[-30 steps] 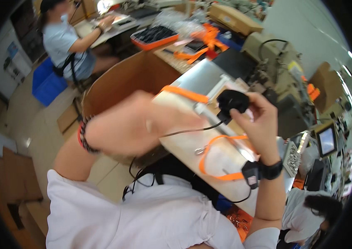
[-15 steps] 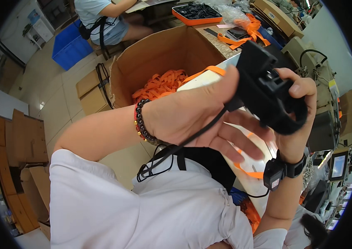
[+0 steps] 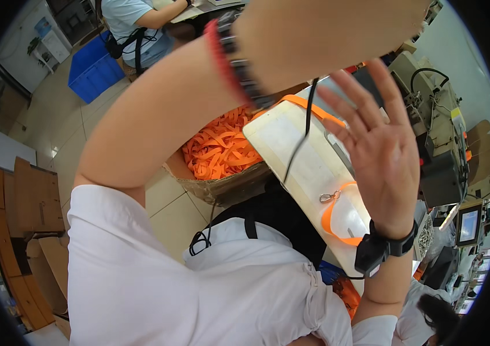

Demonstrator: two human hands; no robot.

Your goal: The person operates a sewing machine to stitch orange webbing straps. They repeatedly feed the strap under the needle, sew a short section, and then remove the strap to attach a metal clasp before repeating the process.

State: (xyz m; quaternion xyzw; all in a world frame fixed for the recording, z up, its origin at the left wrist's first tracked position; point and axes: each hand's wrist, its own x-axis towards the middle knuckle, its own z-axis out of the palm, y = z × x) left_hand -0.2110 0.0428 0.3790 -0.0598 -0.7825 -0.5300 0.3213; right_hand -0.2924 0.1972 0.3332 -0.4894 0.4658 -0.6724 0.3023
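My left hand [image 3: 337,40] is raised close at the top, blurred, its fingers out of sight. The red-and-dark beaded bracelet [image 3: 236,60] sits on that wrist. My right hand [image 3: 386,153] is up over the work table, palm showing and fingers stretched apart, with nothing in it. A black device on a strap [image 3: 380,248] is worn on my right wrist. A thin black cable [image 3: 300,150] hangs below my left hand. On the white table top [image 3: 297,150] lie an orange strap [image 3: 327,222] and a metal snap hook [image 3: 328,197].
Left of the table stands a cardboard box [image 3: 222,187] full of orange straps [image 3: 222,144]. A blue crate [image 3: 92,69] and a seated person [image 3: 126,26] are further off. Machinery [image 3: 441,144] lines the right side. Cartons [image 3: 37,193] stand at far left.
My left hand has risen toward the top and nearer. The black strapped device that was between my hands has gone out of view. My right hand has opened and spread its fingers.
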